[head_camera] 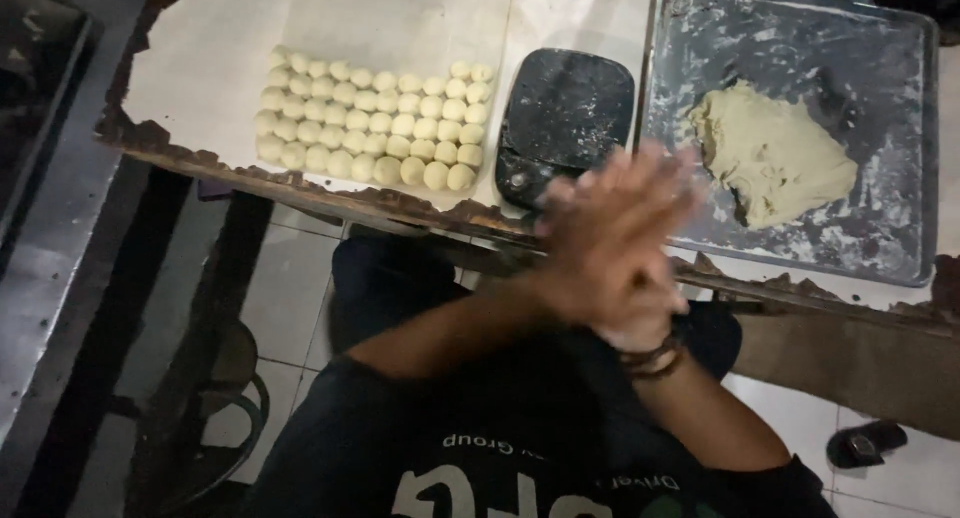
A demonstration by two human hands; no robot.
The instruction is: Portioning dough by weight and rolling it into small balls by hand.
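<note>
Hands pressed palm to palm at frame centre, left hand (600,228) over right hand (625,298); motion-blurred, contents not discernible. Above-left on worktop (200,58): rows of dough balls (375,118). Upper right: dough lump (770,153) on floured tray (880,48), black scale (565,118) between.

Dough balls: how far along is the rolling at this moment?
Done: rows of dough balls laid on the table. In hand: left hand and right hand pressed palm to palm; anything between them is hidden. Left: a dough lump on the metal tray.
</note>
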